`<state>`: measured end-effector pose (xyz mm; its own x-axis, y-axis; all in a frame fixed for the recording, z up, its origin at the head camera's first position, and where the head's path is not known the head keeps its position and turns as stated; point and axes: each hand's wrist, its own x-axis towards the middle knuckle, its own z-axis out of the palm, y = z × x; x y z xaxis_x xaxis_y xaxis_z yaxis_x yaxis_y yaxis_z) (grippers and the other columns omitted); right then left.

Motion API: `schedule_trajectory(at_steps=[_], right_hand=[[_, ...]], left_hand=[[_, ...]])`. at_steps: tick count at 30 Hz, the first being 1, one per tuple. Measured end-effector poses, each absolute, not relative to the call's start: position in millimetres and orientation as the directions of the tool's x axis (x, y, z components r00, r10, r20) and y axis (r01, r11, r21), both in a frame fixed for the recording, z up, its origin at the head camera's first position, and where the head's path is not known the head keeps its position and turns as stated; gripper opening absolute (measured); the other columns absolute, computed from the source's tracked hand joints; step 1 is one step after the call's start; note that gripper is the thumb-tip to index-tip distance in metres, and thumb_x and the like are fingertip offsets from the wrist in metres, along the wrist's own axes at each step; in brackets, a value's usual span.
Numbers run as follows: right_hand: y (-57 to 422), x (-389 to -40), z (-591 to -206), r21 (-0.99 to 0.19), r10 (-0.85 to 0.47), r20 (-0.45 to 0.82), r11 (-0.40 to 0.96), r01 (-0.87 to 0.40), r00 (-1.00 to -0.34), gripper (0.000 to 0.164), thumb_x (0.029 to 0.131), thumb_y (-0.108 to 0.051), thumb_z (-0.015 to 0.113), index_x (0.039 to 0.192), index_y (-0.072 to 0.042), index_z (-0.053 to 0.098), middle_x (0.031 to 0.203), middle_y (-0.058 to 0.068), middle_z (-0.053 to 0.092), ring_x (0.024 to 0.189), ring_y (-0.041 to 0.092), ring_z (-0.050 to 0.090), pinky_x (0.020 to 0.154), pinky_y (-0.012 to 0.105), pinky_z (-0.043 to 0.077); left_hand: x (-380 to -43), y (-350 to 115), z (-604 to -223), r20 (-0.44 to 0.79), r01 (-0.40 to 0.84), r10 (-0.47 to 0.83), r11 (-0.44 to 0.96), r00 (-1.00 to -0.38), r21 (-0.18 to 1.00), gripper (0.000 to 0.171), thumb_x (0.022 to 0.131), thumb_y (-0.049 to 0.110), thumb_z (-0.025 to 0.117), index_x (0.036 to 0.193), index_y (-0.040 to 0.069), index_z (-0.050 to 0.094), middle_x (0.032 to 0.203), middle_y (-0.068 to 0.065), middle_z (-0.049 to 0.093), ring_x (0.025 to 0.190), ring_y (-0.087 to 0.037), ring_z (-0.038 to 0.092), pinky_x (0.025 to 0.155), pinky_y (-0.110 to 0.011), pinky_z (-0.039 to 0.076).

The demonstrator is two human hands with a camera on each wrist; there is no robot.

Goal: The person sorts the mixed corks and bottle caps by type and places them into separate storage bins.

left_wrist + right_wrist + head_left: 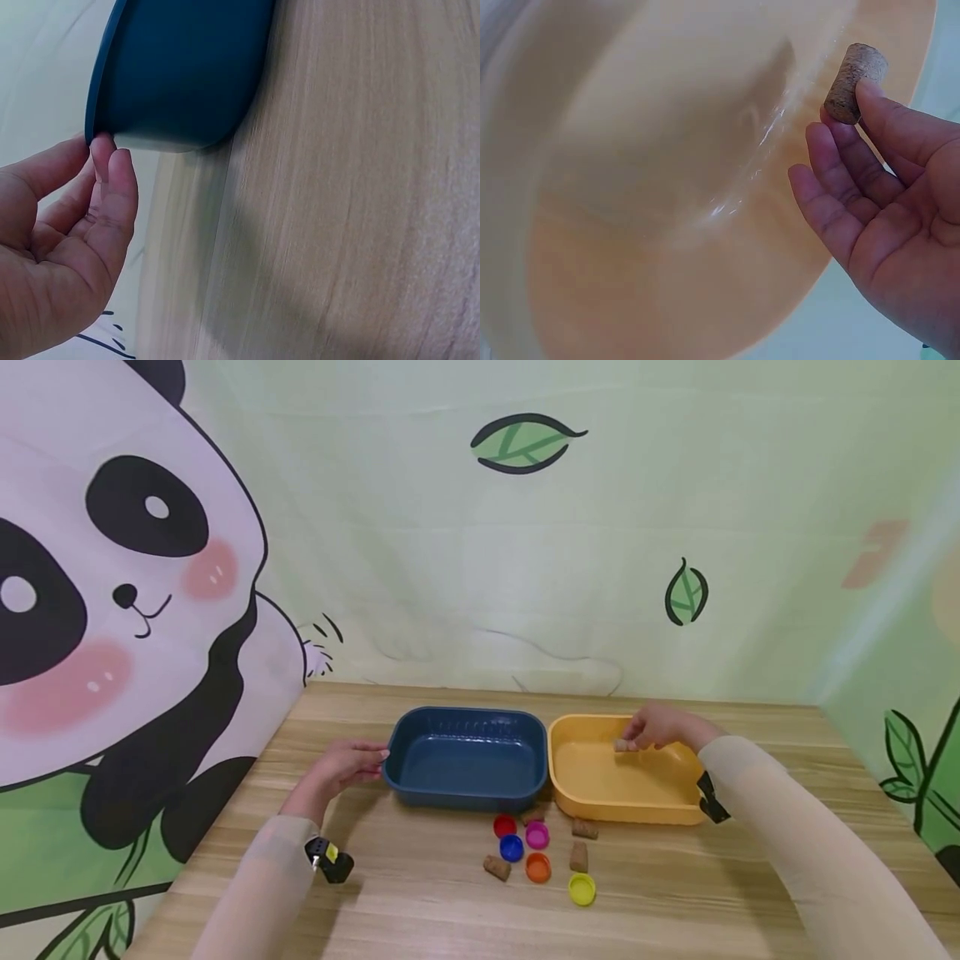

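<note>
Between thumb and fingertips, my right hand [660, 727] pinches a brown wine cork [856, 82] above the inside of the yellow basin [630, 812]. In the right wrist view the cork tilts, with the thumb lying across its side. At the left end of the blue basin [465, 798], my left hand [347, 766] holds the rim. The left wrist view shows thumb and fingers meeting at that rim [93, 112]. Both basins stand side by side, and the inside of the blue one shows bare.
In front of the basins lie several corks, one [497, 867] at the left and another [579, 857] near the middle. Among them are bottle caps: red [505, 826], blue [512, 848], pink [537, 836], orange [537, 867] and yellow [582, 889]. A printed cloth [420, 568] hangs behind the wooden table [420, 910].
</note>
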<state>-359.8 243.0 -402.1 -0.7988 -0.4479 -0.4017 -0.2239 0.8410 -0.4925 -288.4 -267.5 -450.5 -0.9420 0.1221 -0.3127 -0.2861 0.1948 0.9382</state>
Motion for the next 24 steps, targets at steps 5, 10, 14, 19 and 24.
schedule_trajectory(at_steps=[5, 10, 14, 19, 24], right_hand=[[242.0, -360.4, -403.1, -0.480, -0.434, -0.416, 0.851, -0.212, -0.799, 0.026, 0.097, -0.009, 0.067, 0.117, 0.007, 0.068, 0.108, 0.017, 0.070, 0.097, 0.023, 0.061, 0.088, 0.040, 0.058], [240.9, -359.7, -402.5, -0.464, -0.420, -0.435, 0.863, -0.201, -0.796, 0.026, 0.096, -0.007, 0.067, 0.118, 0.008, 0.067, 0.106, 0.015, 0.069, 0.093, 0.021, 0.059, 0.085, 0.038, 0.057], [241.5, -359.1, -405.1, -0.474, -0.424, -0.443, 0.858, -0.195, -0.790, 0.026, 0.095, -0.005, 0.067, 0.117, 0.009, 0.066, 0.100, 0.013, 0.068, 0.087, 0.017, 0.057, 0.077, 0.031, 0.053], [242.3, -359.5, -409.5, -0.499, -0.436, -0.451, 0.847, -0.185, -0.779, 0.027, 0.096, -0.004, 0.066, 0.117, 0.011, 0.065, 0.097, 0.011, 0.068, 0.085, 0.015, 0.056, 0.073, 0.027, 0.050], [241.6, -360.8, -413.2, -0.510, -0.441, -0.453, 0.841, -0.180, -0.775, 0.027, 0.095, -0.003, 0.065, 0.118, 0.012, 0.064, 0.097, 0.012, 0.069, 0.083, 0.014, 0.057, 0.071, 0.025, 0.049]], left_hand=[[-289.3, -267.8, -450.4, -0.313, -0.285, 0.125, 0.199, -0.942, 0.938, 0.049, 0.103, 0.005, 0.056, 0.141, -0.022, 0.042, 0.076, 0.009, 0.067, 0.071, -0.002, 0.064, 0.074, -0.017, 0.061], [-289.7, -268.0, -449.5, -0.316, -0.286, 0.120, 0.215, -0.941, 0.934, 0.048, 0.103, 0.005, 0.056, 0.141, -0.022, 0.043, 0.077, 0.008, 0.068, 0.071, -0.002, 0.064, 0.075, -0.019, 0.061], [-289.2, -267.3, -448.8, -0.320, -0.289, 0.118, 0.222, -0.940, 0.931, 0.048, 0.103, 0.005, 0.056, 0.141, -0.022, 0.043, 0.077, 0.008, 0.068, 0.071, -0.002, 0.065, 0.073, -0.017, 0.060], [-289.7, -266.9, -450.0, -0.322, -0.291, 0.121, 0.221, -0.939, 0.931, 0.048, 0.104, 0.005, 0.055, 0.142, -0.022, 0.043, 0.077, 0.008, 0.068, 0.072, -0.002, 0.064, 0.073, -0.017, 0.060], [-289.8, -267.5, -450.8, -0.325, -0.295, 0.117, 0.220, -0.938, 0.930, 0.048, 0.103, 0.005, 0.055, 0.142, -0.021, 0.043, 0.077, 0.007, 0.068, 0.071, -0.002, 0.064, 0.072, -0.016, 0.060]])
